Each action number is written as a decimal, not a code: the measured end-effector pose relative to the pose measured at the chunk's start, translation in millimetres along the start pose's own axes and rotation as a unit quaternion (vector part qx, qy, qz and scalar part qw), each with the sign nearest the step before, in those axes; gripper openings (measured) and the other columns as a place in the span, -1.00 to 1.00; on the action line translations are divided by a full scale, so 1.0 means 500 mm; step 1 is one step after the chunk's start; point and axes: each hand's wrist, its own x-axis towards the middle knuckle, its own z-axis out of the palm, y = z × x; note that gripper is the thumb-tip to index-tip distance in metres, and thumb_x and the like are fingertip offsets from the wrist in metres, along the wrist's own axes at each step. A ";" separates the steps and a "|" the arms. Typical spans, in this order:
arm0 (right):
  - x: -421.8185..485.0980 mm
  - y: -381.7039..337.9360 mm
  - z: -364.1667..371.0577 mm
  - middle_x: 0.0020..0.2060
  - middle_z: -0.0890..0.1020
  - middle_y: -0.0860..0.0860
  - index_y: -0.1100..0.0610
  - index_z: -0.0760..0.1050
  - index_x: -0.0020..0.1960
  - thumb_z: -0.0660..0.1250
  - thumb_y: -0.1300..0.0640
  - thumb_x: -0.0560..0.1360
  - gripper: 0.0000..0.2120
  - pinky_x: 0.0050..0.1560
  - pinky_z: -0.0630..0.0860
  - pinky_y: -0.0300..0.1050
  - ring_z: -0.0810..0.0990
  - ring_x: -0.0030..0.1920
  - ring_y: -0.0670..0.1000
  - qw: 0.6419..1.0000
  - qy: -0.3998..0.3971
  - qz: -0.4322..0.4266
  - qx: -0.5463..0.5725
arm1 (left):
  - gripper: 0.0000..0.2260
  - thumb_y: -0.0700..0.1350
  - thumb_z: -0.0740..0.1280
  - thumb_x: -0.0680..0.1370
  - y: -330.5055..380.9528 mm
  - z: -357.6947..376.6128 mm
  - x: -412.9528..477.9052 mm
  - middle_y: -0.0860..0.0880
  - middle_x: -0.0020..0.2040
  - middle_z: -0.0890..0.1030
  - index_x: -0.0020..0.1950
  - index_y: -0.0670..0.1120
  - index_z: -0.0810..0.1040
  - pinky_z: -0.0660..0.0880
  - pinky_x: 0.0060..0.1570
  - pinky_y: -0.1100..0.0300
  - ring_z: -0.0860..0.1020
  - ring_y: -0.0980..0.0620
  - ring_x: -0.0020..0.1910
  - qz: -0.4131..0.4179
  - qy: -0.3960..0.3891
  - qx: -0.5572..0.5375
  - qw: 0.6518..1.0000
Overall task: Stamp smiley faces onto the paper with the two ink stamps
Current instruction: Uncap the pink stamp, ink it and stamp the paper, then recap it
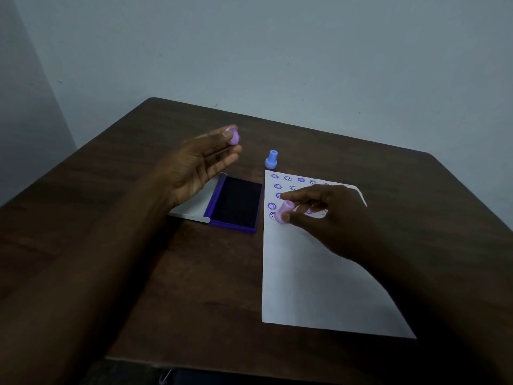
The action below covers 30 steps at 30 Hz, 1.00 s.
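Paper (319,273) lies toward the counter's (138,245) right edge, its far rows already stamped. Right hand (330,215) pinches a pink stamp (284,212), tilted, face down-left at the sheet's left edge. Left hand (202,162), fingers loosely spread, holds a pink cap (232,135) beyond the ink pad (236,202). Blue stamp (271,159) stands upright just beyond the paper's far-left corner, nearer the right hand.
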 end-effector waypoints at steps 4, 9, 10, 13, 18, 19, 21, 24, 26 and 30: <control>-0.005 -0.004 0.016 -0.12 0.68 -0.20 -0.12 0.64 0.12 0.49 -0.06 0.39 -0.70 -0.11 0.44 -0.48 0.60 -0.09 -0.22 1.000 -0.007 -0.013 -0.024 | -0.74 -0.19 0.38 0.46 0.000 -0.002 -0.001 -0.07 -0.05 0.72 0.14 -0.12 0.60 0.62 -0.16 0.31 0.70 0.08 -0.11 -0.004 -0.002 -0.001 1.000; -0.009 0.000 0.017 -0.15 0.67 -0.20 -0.13 0.64 0.12 0.49 -0.07 0.39 -0.70 -0.10 0.39 -0.55 0.58 -0.10 -0.25 1.000 -0.002 -0.016 -0.020 | -0.82 -0.23 0.33 0.52 0.000 0.000 -0.001 -0.08 -0.08 0.73 0.10 -0.12 0.61 0.61 -0.16 0.31 0.71 0.08 -0.13 -0.007 -0.003 -0.005 1.000; -0.009 0.000 0.019 -0.14 0.67 -0.19 -0.13 0.64 0.12 0.48 -0.06 0.40 -0.70 -0.11 0.36 -0.57 0.57 -0.11 -0.26 1.000 -0.002 -0.017 -0.022 | -0.82 -0.23 0.33 0.52 -0.001 0.001 -0.001 -0.08 -0.09 0.73 0.10 -0.12 0.61 0.61 -0.16 0.31 0.71 0.08 -0.13 -0.008 -0.003 -0.004 1.000; -0.010 0.000 0.023 -0.12 0.69 -0.13 -0.11 0.64 0.13 0.49 -0.03 0.40 -0.70 -0.13 0.33 -0.59 0.56 -0.14 -0.26 0.999 0.001 -0.025 -0.028 | -0.81 -0.24 0.32 0.53 0.000 0.002 -0.001 -0.08 -0.08 0.73 0.12 -0.12 0.61 0.62 -0.15 0.31 0.71 0.08 -0.13 -0.006 -0.002 -0.003 1.000; -0.013 0.001 0.028 -0.10 0.70 -0.12 -0.07 0.65 0.13 0.49 -0.01 0.41 -0.71 -0.10 0.31 -0.62 0.54 -0.20 -0.33 0.998 -0.006 -0.039 -0.041 | -0.78 -0.23 0.33 0.52 0.000 0.001 -0.002 -0.08 -0.06 0.72 0.15 -0.12 0.60 0.61 -0.17 0.31 0.70 0.08 -0.13 -0.007 -0.006 -0.006 1.000; -0.012 0.001 0.029 -0.11 0.69 -0.13 -0.07 0.65 0.12 0.49 -0.02 0.41 -0.71 -0.09 0.31 -0.62 0.54 -0.20 -0.34 0.998 -0.004 -0.042 -0.044 | -0.78 -0.23 0.33 0.52 0.000 0.001 -0.002 -0.08 -0.06 0.72 0.15 -0.12 0.59 0.61 -0.17 0.31 0.70 0.08 -0.13 -0.007 -0.006 -0.007 1.000; -0.012 -0.002 0.031 -0.13 0.65 -0.17 -0.06 0.65 0.13 0.48 -0.03 0.42 -0.71 -0.09 0.28 -0.65 0.52 -0.22 -0.32 0.998 -0.008 -0.040 -0.052 | -0.79 -0.23 0.32 0.53 -0.001 0.001 -0.001 -0.08 -0.07 0.72 0.15 -0.12 0.59 0.61 -0.18 0.32 0.70 0.09 -0.14 -0.008 -0.005 -0.007 1.000; -0.013 -0.005 0.035 -0.10 0.65 -0.16 -0.02 0.65 0.14 0.47 -0.01 0.43 -0.71 -0.11 0.32 -0.59 0.55 -0.19 -0.21 0.996 -0.004 -0.050 -0.075 | -0.80 -0.23 0.33 0.52 -0.001 0.000 0.002 -0.08 -0.08 0.73 0.13 -0.12 0.60 0.61 -0.19 0.32 0.71 0.08 -0.14 -0.009 -0.004 -0.007 1.000; -0.017 -0.004 0.041 -0.10 0.71 -0.08 0.01 0.66 0.12 0.48 0.01 0.42 -0.72 -0.08 0.43 -0.41 0.60 -0.16 -0.13 0.994 0.016 -0.071 -0.083 | -0.77 -0.22 0.35 0.49 -0.001 -0.001 0.003 -0.08 -0.07 0.73 0.13 -0.12 0.61 0.61 -0.19 0.32 0.71 0.08 -0.13 -0.011 -0.006 -0.007 1.000; -0.023 -0.007 0.051 -0.05 0.71 -0.06 0.00 0.64 0.16 0.45 0.00 0.44 -0.70 -0.06 0.54 -0.18 0.60 -0.12 -0.10 0.992 0.031 -0.070 -0.102 | -0.78 -0.22 0.34 0.51 -0.001 -0.001 0.007 -0.08 -0.05 0.72 0.15 -0.12 0.60 0.61 -0.17 0.32 0.71 0.08 -0.11 -0.013 -0.003 -0.001 1.000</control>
